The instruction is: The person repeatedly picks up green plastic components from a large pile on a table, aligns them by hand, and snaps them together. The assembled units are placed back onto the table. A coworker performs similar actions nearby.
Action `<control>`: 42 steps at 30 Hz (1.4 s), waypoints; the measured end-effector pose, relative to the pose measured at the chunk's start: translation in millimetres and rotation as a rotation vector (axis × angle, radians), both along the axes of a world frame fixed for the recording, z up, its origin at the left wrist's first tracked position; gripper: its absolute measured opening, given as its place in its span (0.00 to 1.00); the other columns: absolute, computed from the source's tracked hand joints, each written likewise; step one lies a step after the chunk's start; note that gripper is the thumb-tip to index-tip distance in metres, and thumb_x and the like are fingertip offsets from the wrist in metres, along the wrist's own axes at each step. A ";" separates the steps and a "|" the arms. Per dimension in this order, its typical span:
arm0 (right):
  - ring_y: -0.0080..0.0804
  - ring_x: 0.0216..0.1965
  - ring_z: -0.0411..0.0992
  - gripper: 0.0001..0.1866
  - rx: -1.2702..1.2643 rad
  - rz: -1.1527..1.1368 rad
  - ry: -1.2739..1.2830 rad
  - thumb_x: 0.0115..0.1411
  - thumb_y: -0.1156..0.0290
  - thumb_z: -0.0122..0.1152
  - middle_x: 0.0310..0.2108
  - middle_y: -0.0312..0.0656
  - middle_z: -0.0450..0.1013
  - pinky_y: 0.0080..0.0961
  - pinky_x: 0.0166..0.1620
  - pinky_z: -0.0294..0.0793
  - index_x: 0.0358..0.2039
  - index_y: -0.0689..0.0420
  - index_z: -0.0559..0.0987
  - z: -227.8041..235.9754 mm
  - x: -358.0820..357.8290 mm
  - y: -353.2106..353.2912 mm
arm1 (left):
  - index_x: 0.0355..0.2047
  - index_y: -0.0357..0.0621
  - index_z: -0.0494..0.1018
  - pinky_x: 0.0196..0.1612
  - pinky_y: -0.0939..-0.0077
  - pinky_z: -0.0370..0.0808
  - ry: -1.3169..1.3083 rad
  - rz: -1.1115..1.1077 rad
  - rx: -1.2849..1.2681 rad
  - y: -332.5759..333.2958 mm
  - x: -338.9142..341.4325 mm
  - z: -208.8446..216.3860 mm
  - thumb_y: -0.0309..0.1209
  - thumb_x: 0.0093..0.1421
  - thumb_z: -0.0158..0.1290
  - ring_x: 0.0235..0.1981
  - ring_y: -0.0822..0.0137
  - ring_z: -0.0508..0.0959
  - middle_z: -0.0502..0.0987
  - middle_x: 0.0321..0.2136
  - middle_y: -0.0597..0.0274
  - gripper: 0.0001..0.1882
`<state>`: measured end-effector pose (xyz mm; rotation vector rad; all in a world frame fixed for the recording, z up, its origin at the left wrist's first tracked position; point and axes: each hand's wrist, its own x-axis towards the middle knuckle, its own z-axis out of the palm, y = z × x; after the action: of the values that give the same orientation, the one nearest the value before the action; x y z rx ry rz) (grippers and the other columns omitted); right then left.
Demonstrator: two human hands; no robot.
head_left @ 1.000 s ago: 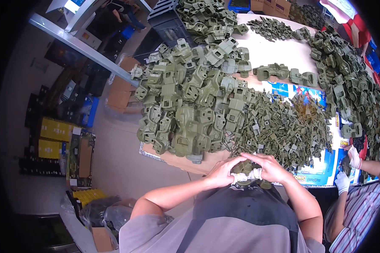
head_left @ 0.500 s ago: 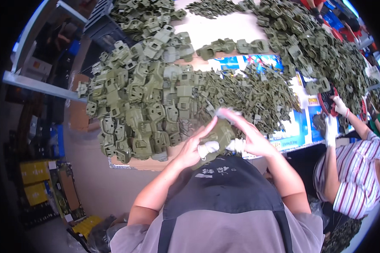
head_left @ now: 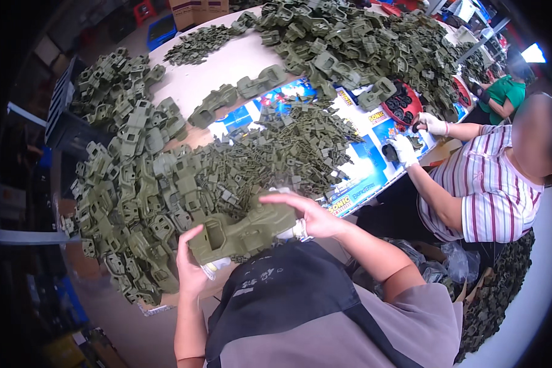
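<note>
An olive-green plastic toy vehicle body shell lies crosswise between my two hands, just in front of my dark apron. My left hand grips its left end, beside a squarish opening in the shell. At the other end, my right hand is closed around the shell with its fingers along the far side. White coverings show on some fingers of both hands. Beyond the shell spreads a heap of small green plastic parts. Rows of similar green body shells are stacked to the left.
More green shells are piled on the table's far side. A dark crate stands at the left edge. To my right, a person in a striped shirt works with white gloves near red and black parts. A person in green sits farther off.
The view has swung to the right. My hands, whose fingertips nearly met above the shell, are now farther apart at its two ends, and the shell lies crosswise.
</note>
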<state>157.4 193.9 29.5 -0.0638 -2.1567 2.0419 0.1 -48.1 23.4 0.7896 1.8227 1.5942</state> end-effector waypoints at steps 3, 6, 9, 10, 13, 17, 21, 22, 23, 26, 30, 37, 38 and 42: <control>0.36 0.57 0.60 0.32 0.080 -0.076 0.024 0.48 0.74 0.65 0.53 0.44 0.64 0.31 0.58 0.59 0.55 0.54 0.67 -10.4 6.7 -2.0 | 0.55 0.42 0.57 0.53 0.69 0.68 0.037 -0.023 -0.049 4.3 2.0 -9.5 0.25 0.35 0.69 0.50 0.62 0.70 0.66 0.50 0.56 0.46; 0.39 0.55 0.63 0.32 0.089 -0.102 -0.014 0.46 0.69 0.67 0.53 0.43 0.66 0.32 0.58 0.59 0.53 0.54 0.69 -20.8 6.9 13.2 | 0.59 0.42 0.52 0.58 0.65 0.62 0.191 -0.034 -0.086 25.7 9.6 -9.6 0.31 0.39 0.68 0.56 0.59 0.64 0.60 0.56 0.51 0.49; 0.37 0.54 0.64 0.28 0.531 -0.436 0.054 0.49 0.69 0.60 0.52 0.45 0.67 0.35 0.56 0.63 0.52 0.58 0.69 -67.0 11.5 82.9 | 0.64 0.40 0.40 0.63 0.63 0.49 0.345 -0.023 -0.016 37.9 -24.4 -24.4 0.40 0.44 0.64 0.63 0.53 0.50 0.45 0.63 0.46 0.55; 0.37 0.51 0.65 0.26 0.433 -0.644 -0.001 0.50 0.68 0.59 0.51 0.45 0.67 0.34 0.54 0.64 0.52 0.59 0.70 -77.5 15.6 125.5 | 0.65 0.47 0.37 0.63 0.59 0.47 0.500 -0.004 -0.137 33.4 -40.9 -8.2 0.39 0.44 0.64 0.64 0.54 0.48 0.43 0.63 0.47 0.56; 0.36 0.44 0.70 0.22 0.028 -1.293 0.024 0.54 0.67 0.53 0.46 0.45 0.70 0.31 0.49 0.68 0.50 0.61 0.71 -88.6 38.4 287.7 | 0.62 0.50 0.50 0.63 0.54 0.49 0.773 0.265 -0.369 -4.6 -91.0 8.4 0.40 0.47 0.62 0.63 0.48 0.50 0.55 0.59 0.49 0.45; 0.36 0.43 0.71 0.21 0.233 -1.457 -0.179 0.55 0.69 0.51 0.45 0.46 0.71 0.30 0.49 0.68 0.50 0.62 0.70 -137.4 72.5 458.7 | 0.54 0.47 0.63 0.57 0.57 0.59 0.981 0.791 -0.405 -100.1 -159.8 13.4 0.38 0.48 0.61 0.54 0.49 0.62 0.67 0.50 0.51 0.33; 0.38 0.46 0.69 0.22 0.917 -1.165 -0.493 0.55 0.72 0.50 0.45 0.47 0.71 0.29 0.52 0.65 0.51 0.62 0.69 -174.4 113.4 561.3 | 0.56 0.52 0.62 0.55 0.59 0.60 0.774 1.163 -0.646 -163.6 -253.1 -3.4 0.30 0.48 0.58 0.54 0.49 0.61 0.66 0.49 0.47 0.33; 0.38 0.46 0.69 0.22 1.053 -1.071 -0.484 0.55 0.73 0.50 0.45 0.48 0.71 0.29 0.52 0.65 0.51 0.62 0.69 -172.6 110.1 573.4 | 0.57 0.55 0.60 0.56 0.58 0.59 0.931 1.149 -0.781 -178.2 -271.7 -8.1 0.28 0.46 0.58 0.55 0.49 0.60 0.64 0.51 0.47 0.36; 0.38 0.47 0.69 0.22 1.165 -0.991 -0.446 0.55 0.74 0.50 0.45 0.48 0.71 0.29 0.53 0.64 0.52 0.62 0.69 -171.3 110.2 578.4 | 0.58 0.57 0.59 0.57 0.58 0.58 1.097 1.115 -0.908 -181.5 -290.9 -11.1 0.27 0.44 0.59 0.57 0.49 0.59 0.62 0.52 0.47 0.39; 0.40 0.50 0.66 0.23 1.103 -0.745 -0.352 0.54 0.79 0.48 0.47 0.51 0.69 0.28 0.56 0.61 0.53 0.64 0.67 -188.8 71.4 516.8 | 0.61 0.63 0.51 0.60 0.57 0.55 1.086 1.042 -1.101 -181.9 -326.8 8.2 0.28 0.39 0.62 0.60 0.48 0.55 0.58 0.56 0.47 0.49; 0.42 0.53 0.65 0.27 0.761 -0.435 -0.403 0.48 0.87 0.43 0.49 0.52 0.68 0.30 0.56 0.61 0.52 0.64 0.67 -143.1 25.3 351.4 | 0.60 0.62 0.54 0.54 0.60 0.64 0.875 1.048 -1.220 -200.7 -358.4 8.7 0.27 0.37 0.63 0.51 0.52 0.67 0.64 0.50 0.53 0.48; 0.40 0.47 0.71 0.20 0.655 -0.271 -0.362 0.51 0.82 0.54 0.45 0.51 0.71 0.28 0.47 0.70 0.47 0.59 0.73 -37.0 -33.6 121.6 | 0.56 0.48 0.60 0.54 0.70 0.66 0.974 0.898 -0.117 -169.8 -278.6 58.1 0.19 0.45 0.56 0.52 0.61 0.68 0.65 0.51 0.57 0.36; 0.41 0.48 0.70 0.19 0.579 -0.256 -0.301 0.52 0.79 0.55 0.45 0.50 0.71 0.30 0.49 0.69 0.47 0.60 0.73 -31.4 -46.8 100.1 | 0.57 0.43 0.58 0.53 0.73 0.66 0.718 0.855 0.201 -140.2 -254.3 74.0 0.20 0.48 0.56 0.51 0.66 0.68 0.66 0.50 0.59 0.34; 0.39 0.52 0.68 0.19 0.580 -0.046 0.058 0.54 0.72 0.58 0.48 0.46 0.71 0.31 0.56 0.62 0.47 0.58 0.74 24.1 -124.8 28.3 | 0.55 0.40 0.59 0.52 0.75 0.67 -0.023 0.613 0.488 -113.4 -180.0 80.6 0.29 0.52 0.52 0.48 0.67 0.71 0.69 0.46 0.58 0.30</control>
<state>32.6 222.2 53.6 0.0200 -2.5819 1.3048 -179.9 -161.5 104.0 0.4084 1.7745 2.4876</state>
